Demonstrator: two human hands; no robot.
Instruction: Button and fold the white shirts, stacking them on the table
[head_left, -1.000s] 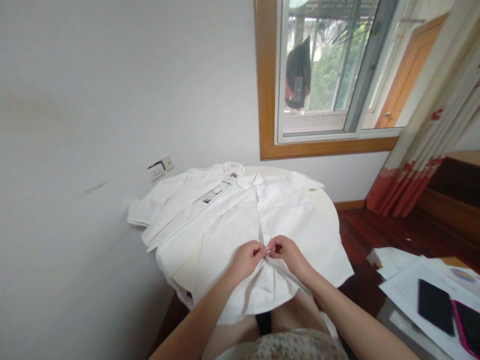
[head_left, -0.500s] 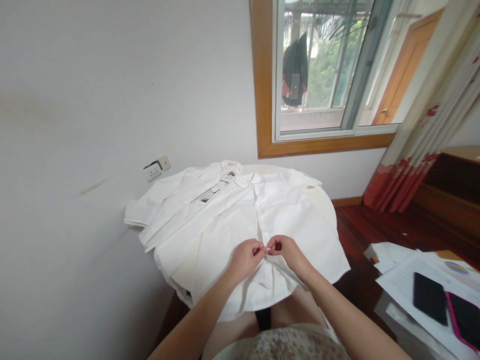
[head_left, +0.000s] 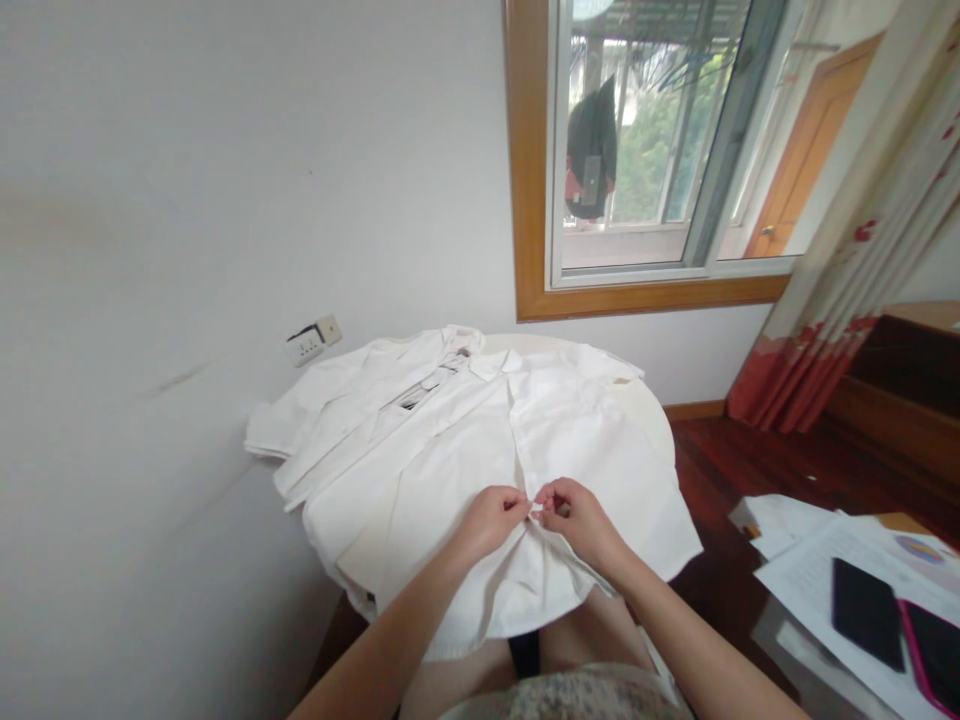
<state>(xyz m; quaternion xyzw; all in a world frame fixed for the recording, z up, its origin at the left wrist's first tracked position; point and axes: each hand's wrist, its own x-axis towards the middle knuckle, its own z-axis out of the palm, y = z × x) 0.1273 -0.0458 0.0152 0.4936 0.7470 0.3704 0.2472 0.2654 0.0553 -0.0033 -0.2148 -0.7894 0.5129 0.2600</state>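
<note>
A white shirt [head_left: 570,440] lies spread, front up, over a round white table [head_left: 651,404], its hem hanging off the near edge. My left hand [head_left: 489,518] and my right hand [head_left: 576,513] meet at the shirt's front opening low down. Both pinch the fabric edges there between thumb and fingers, fingertips nearly touching. A second white shirt [head_left: 352,400] lies under and to the left of the first, its collar at the far side.
A wall socket [head_left: 313,340] sits on the grey wall behind the table. A wood-framed window [head_left: 637,160] is beyond, a curtain [head_left: 862,270] to its right. At the right, papers [head_left: 810,570] carry two phones [head_left: 900,625]. Dark wooden floor [head_left: 742,470] lies between.
Both hands stay pinched at the shirt's front opening, shifting only slightly lower in view. The camera has moved a little.
</note>
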